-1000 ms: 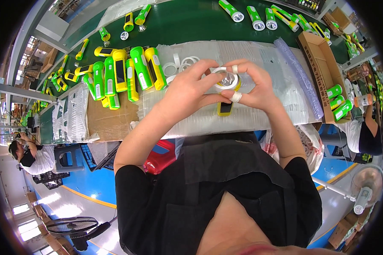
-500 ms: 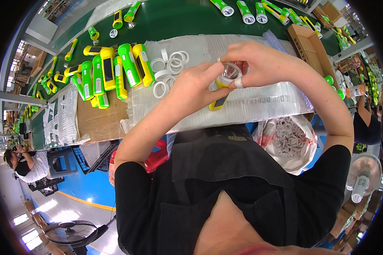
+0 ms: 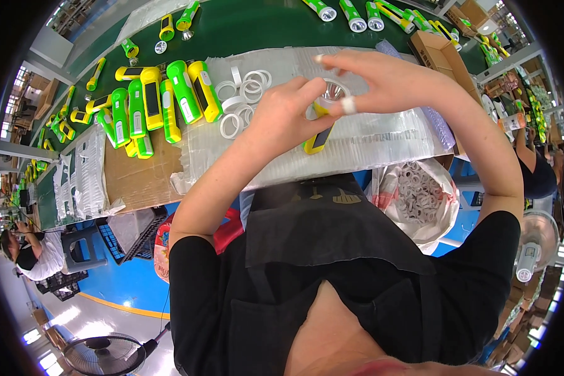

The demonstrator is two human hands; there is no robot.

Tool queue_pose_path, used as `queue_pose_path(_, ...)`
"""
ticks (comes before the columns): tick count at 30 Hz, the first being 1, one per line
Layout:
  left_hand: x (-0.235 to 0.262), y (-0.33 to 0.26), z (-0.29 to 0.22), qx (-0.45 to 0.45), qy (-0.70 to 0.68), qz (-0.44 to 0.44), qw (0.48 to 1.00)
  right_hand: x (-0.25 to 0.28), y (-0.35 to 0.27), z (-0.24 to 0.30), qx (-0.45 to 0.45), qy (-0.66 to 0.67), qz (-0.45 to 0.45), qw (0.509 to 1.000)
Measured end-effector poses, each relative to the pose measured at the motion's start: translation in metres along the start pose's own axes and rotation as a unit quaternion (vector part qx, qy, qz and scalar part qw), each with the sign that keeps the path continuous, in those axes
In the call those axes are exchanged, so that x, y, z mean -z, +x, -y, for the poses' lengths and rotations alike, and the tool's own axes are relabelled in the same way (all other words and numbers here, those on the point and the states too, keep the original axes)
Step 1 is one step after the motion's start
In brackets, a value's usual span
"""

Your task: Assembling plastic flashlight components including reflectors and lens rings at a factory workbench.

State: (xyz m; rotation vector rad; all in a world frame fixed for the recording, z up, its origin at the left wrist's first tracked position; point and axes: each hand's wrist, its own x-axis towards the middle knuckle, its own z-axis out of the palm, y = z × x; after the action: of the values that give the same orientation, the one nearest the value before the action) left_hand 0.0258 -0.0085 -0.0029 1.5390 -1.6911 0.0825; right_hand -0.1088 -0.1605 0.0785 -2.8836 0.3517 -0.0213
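A yellow flashlight [image 3: 320, 140] with a dark panel stands tilted over the padded work surface, its clear round head facing up. My left hand [image 3: 285, 116] is closed around it just below the head, thumb and index finger at the rim. My right hand [image 3: 382, 81] arches over the far side with its fingers spread; the thumb, wrapped in white tape, is at the rim, and the taped index fingertip is lifted off. Several loose white rings [image 3: 252, 91] lie left of the flashlight, beside my left hand. My hands hide part of the flashlight's middle.
Green and yellow flashlights [image 3: 150, 100] lie grouped at the left, with more along the green table's [image 3: 257, 25] far side. An open cardboard box [image 3: 442, 62] and rolled bubble wrap [image 3: 438, 128] sit right. Below hangs a sack [image 3: 417, 200] of clear parts. A person sits far left.
My right hand's index finger has lifted away from the flashlight's rim and its fingers have spread. The left hand keeps its hold. The whole view has shifted slightly.
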Motion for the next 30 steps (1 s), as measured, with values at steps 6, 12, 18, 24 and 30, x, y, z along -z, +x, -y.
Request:
queue_pose_path(6, 0.003, 0.0, -0.006, -0.042, -0.011, 0.023, 0.999, -0.005, -0.005, 0.009, 0.045, 0.085, 0.008, 0.995)
queue_pose_path(12, -0.001, -0.012, -0.001, 0.019, -0.223, -0.005, 0.975, 0.006, -0.037, 0.012, 0.169, 0.1, -0.13, 0.972)
queue_pose_path(18, 0.038, -0.016, -0.037, 0.18, -0.557, 0.372, 0.721, 0.04, -0.059, 0.037, 0.289, 0.029, -0.177, 0.94)
queue_pose_path(24, 0.021, 0.048, 0.038, 0.139, -0.094, 0.139, 0.976, -0.019, 0.038, -0.025, 0.024, 0.149, -0.312, 0.938)
queue_pose_path(30, 0.011, 0.092, 0.195, 0.054, 0.084, 0.041, 0.994, -0.076, 0.163, -0.091, -0.08, 0.156, -0.388, 0.905)
